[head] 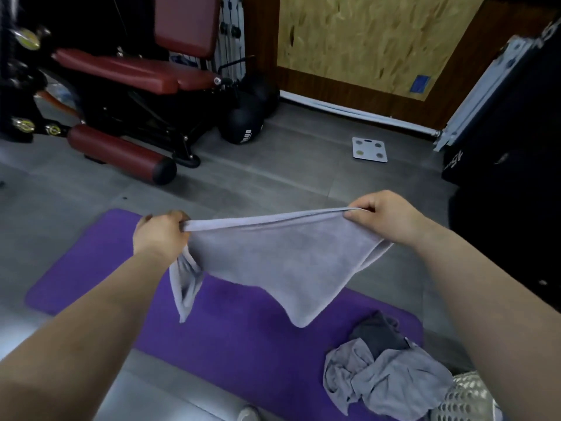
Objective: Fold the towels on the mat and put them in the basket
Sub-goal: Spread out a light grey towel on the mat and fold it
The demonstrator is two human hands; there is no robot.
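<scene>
Purple mat (243,344) being used as work surface on floor. Grey towel (273,262) being held stretched in air above mat, lower edge hanging free. It is judged light, soft and limp, so best taken at top corners. Crumpled towel heap (385,378) lying on mat's near right end, touching mesh basket (467,399). One top corner being gripped by left hand (161,232), other being pinched by right hand (382,217).

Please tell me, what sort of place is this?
Most likely a small gym or home workout room. An exercise machine with dark red pads stands at the back left, black medicine balls lie beside it, and a purple exercise mat is spread on the grey floor.
</scene>
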